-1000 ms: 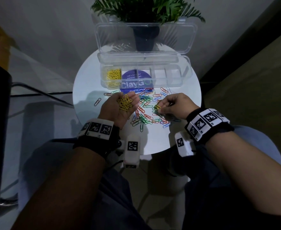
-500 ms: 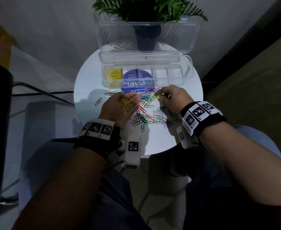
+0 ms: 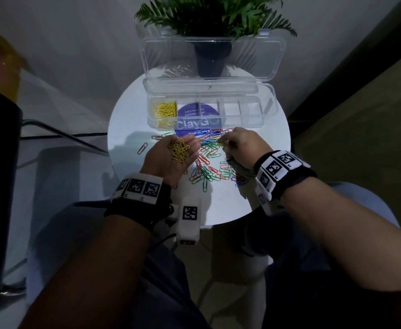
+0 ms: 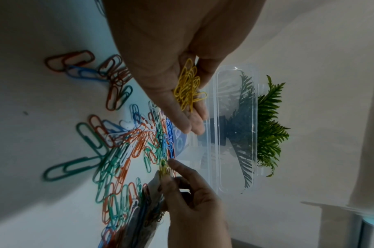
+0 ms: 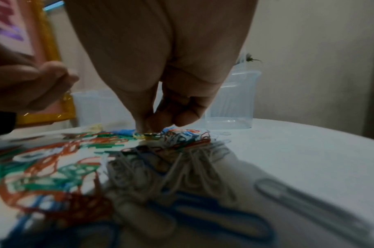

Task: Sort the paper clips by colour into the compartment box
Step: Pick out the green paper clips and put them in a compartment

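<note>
Head view, with both wrist views. The left hand (image 3: 171,157) lies palm up above the near left part of the round white table (image 3: 128,119), its fingers loosely cupped around a small heap of yellow clips (image 3: 179,149); the left wrist view shows the same heap (image 4: 189,85) resting against the slightly bent fingers (image 4: 181,120). The right hand (image 3: 242,148) is turned palm down over the loose pile of clips (image 3: 211,162), with thumb and forefinger drawn together on a single yellow clip (image 3: 223,144) at the far edge of the pile. In the right wrist view the fingertips (image 5: 143,125) press together at table level on this clip (image 5: 143,136), the other fingers curled behind them; whether the clip has left the table cannot be told.

The pile is a tangle of red, green, blue and white clips spread between the two hands and towards the person. A few strays lie apart to the left, among them one dark clip (image 3: 142,148).

The clear box (image 3: 269,112) stands behind the pile with its lid (image 3: 275,58) raised upright. Its leftmost compartment holds yellow clips (image 3: 166,110); the remaining compartments show no clips, and a blue round label (image 3: 198,112) is seen through the base. A potted fern (image 3: 216,15) stands behind the lid.
</note>
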A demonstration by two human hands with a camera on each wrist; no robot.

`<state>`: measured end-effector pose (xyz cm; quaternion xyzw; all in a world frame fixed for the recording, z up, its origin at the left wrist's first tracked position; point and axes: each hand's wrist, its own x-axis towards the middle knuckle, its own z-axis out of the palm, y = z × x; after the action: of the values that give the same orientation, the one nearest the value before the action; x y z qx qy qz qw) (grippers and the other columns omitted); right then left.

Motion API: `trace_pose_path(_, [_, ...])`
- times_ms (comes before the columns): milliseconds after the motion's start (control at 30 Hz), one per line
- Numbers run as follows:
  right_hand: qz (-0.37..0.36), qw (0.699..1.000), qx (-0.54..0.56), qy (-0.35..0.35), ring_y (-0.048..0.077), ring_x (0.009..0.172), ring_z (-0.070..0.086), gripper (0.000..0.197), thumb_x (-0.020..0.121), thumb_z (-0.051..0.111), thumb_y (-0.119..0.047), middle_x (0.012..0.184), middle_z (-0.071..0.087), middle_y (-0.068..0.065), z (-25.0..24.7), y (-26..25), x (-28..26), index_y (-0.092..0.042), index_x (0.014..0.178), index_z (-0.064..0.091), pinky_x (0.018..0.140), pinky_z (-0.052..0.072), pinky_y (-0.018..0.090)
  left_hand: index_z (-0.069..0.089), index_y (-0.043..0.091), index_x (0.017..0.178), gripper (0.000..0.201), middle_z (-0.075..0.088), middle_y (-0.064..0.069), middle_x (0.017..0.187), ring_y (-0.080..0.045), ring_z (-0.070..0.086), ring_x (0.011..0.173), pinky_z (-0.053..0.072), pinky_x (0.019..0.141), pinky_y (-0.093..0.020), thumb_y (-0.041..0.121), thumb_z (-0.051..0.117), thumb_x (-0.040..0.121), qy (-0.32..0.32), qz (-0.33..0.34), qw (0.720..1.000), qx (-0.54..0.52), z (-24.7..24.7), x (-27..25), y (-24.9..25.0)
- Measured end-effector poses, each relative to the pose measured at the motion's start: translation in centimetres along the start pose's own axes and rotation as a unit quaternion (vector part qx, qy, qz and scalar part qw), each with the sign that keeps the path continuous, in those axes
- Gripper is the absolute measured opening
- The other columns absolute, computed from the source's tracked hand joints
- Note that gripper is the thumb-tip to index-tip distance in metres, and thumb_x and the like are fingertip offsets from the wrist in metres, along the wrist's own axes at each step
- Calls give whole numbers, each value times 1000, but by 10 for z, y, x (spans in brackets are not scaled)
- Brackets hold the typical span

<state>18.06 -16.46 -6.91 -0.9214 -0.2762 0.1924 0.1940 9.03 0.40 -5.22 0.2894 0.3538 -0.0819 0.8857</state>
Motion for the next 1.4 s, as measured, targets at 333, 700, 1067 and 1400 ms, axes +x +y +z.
trace_pose_path(333, [43,999,6,-8,27,104,58,25,87,55,-9,112,62,12,-7,5,-4,-13,108,67,92,40,27,58,5,85,34,71,-4,68,-11,70,61,55,58,-20,18,29,97,-3,2,1000,4,0,-1,0])
trace_pose_path(700, [63,997,-36,6,35,99,57,23,86,52,-14,105,60,19,-1,-6,1,-2,99,67,81,43,33,49,11,82,25,55,-6,83,-13,60,68,55,60,-19,18,29,96,-10,3,1000,4,0,2,-3])
trace_pose_path(1067, [114,949,286,66,5,55,50,23,74,76,-16,61,54,-4,-16,-11,-14,-20,61,58,60,43,15,60,2,88,37,71,-6,68,-13,69,60,55,55,-21,19,29,98,8,2,1000,5,0,1,-3])
trace_pose_path(1400, [-37,993,79,82,20,88,60,22,84,64,-34,93,67,7,-8,-72,-28,-14,92,71,78,43,30,57,-1,88,31,67,-12,71,-18,67,58,56,56,-24,17,34,97,-24,-31,997,-62,3,2,-14])
